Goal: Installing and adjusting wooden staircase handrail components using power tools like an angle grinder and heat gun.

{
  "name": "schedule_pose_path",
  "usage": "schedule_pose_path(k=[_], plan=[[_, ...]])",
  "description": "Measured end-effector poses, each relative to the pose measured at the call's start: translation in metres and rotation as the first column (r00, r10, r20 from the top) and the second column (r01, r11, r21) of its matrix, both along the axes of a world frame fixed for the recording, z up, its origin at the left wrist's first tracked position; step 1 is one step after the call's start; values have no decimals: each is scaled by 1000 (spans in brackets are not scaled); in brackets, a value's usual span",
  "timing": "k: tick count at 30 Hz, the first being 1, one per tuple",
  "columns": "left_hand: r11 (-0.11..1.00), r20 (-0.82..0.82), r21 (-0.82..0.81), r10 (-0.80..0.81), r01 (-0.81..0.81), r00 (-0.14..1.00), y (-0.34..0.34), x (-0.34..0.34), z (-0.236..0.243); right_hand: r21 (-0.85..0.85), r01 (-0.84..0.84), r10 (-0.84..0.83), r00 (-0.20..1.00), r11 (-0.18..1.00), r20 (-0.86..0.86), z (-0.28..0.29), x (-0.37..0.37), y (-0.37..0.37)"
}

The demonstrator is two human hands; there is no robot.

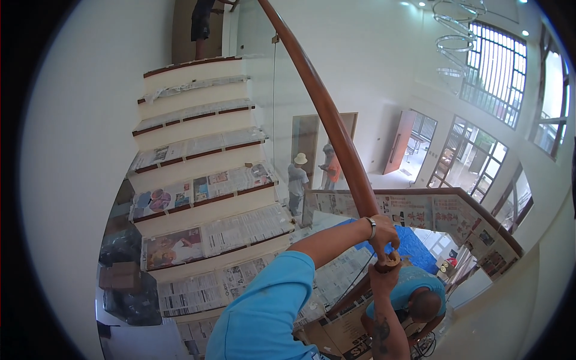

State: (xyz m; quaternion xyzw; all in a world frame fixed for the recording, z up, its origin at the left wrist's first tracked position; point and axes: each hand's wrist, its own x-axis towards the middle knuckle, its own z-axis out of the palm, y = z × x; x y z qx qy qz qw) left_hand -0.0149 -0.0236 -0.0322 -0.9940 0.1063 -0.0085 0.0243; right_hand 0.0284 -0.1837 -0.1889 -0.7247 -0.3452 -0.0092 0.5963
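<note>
My left hand (384,234), with a watch on the wrist, is closed at the lower end of the glossy brown wooden handrail (330,114), its fingers reaching down to a small round tan piece (393,260), possibly a tape roll. My right hand (383,277) is just below, closed around that piece. Whether the piece is separate from the rail is hard to tell. The handrail runs up beside a glass panel (258,84) along stairs covered in newspaper (216,231).
A co-worker in blue (417,294) bends below my hands beside cardboard (324,336). Two people (297,180) stand downstairs, another (201,27) at the top of the stairs. A papered railing (444,210), blue tarp (417,240) and black bags (123,300) are around.
</note>
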Motion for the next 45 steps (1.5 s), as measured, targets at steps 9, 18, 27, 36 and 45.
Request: schedule_pose_path(k=[9,18,27,36,45], plan=[[942,126,-276,230,-189,965,-9,-2,4,77,62,-57,996,995,-68,-59,-32,-93],[872,185,-299,451,-387,873,-22,6,7,5,206,-205,976,979,-74,-78,-53,-170],[866,249,-231,494,-444,833,-27,5,1,204,149,-137,988,967,-76,-94,-65,-226],[874,268,-196,484,-444,833,-30,4,3,-15,51,-53,977,999,-208,-110,-76,-286],[874,292,-201,485,-443,824,-27,5,-1,-27,24,-28,988,999,-150,-104,-70,-288]])
